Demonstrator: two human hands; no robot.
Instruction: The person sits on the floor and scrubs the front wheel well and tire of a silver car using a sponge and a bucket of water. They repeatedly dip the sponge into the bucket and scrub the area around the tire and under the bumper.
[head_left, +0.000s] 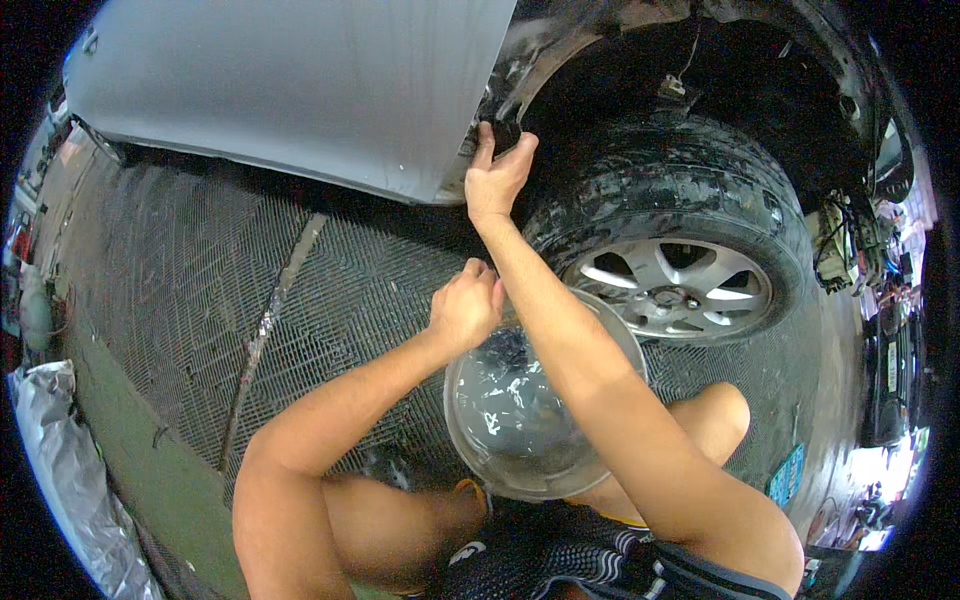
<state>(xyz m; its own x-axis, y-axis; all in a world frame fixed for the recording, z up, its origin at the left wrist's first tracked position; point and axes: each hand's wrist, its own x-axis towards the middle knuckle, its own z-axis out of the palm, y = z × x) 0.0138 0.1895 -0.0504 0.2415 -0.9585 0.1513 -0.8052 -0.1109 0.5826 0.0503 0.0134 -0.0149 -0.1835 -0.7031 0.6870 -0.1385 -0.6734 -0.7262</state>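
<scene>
My right hand (499, 178) reaches up to the lower front corner of a grey car door (300, 90), beside the open wheel arch. Its thumb and a finger stand around a small dark thing (503, 138) that I cannot name; the other fingers are hidden. Lower down, my left hand (467, 308) is closed over the far left rim of a round, see-through bucket (540, 491). Whether that hand grips the rim or something small is hidden. Water with bright reflections shows in the bucket, and my right forearm crosses above it.
A dusty tyre (690, 180) with a silver spoked wheel (670, 285) stands just right of my hands. A connector (675, 88) hangs on a wire in the wheel arch. Ribbed dark matting (350, 290) covers the floor. Crumpled silver sheeting (75, 480) lies far left.
</scene>
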